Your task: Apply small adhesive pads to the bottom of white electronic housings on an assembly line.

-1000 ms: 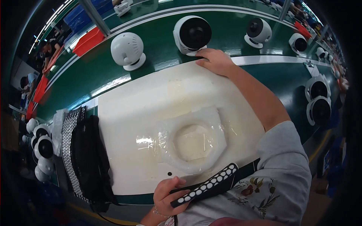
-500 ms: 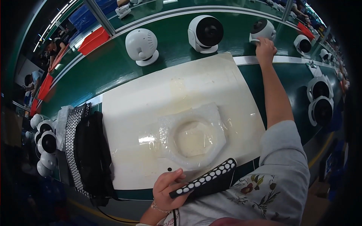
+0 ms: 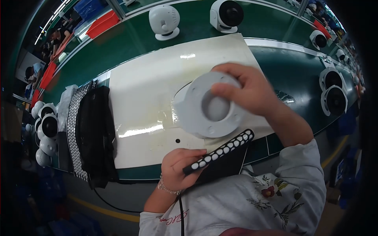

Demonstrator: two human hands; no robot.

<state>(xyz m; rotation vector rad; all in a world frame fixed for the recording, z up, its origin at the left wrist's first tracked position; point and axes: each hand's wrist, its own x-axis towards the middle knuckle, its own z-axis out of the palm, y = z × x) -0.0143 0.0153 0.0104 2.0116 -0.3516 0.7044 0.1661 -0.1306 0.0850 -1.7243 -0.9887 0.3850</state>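
My right hand (image 3: pixel 252 88) grips a white security camera (image 3: pixel 193 108) by its round base, thumb in the base's hollow and fingers around the rim. The base's underside faces up, and the camera is over the middle of the white mat (image 3: pixel 143 98). It hides most of the padded foam ring on the mat. At the mat's near edge, my left hand (image 3: pixel 177 167) is closed on a black strip with a row of white dots (image 3: pixel 222 151). The strip slants up to the right, with a dark sheet hanging below it.
Two white cameras, one showing its back (image 3: pixel 164 21) and one its black front (image 3: pixel 227 15), stand on the green belt beyond the mat. A black bundle (image 3: pixel 94 133) lies left, beside several cameras (image 3: pixel 47 126). More cameras (image 3: pixel 334 100) stand at the right edge.
My right hand has brought the camera from the far belt back over the mat and tipped it base up. My left hand still holds the dotted strip. The view has shifted.
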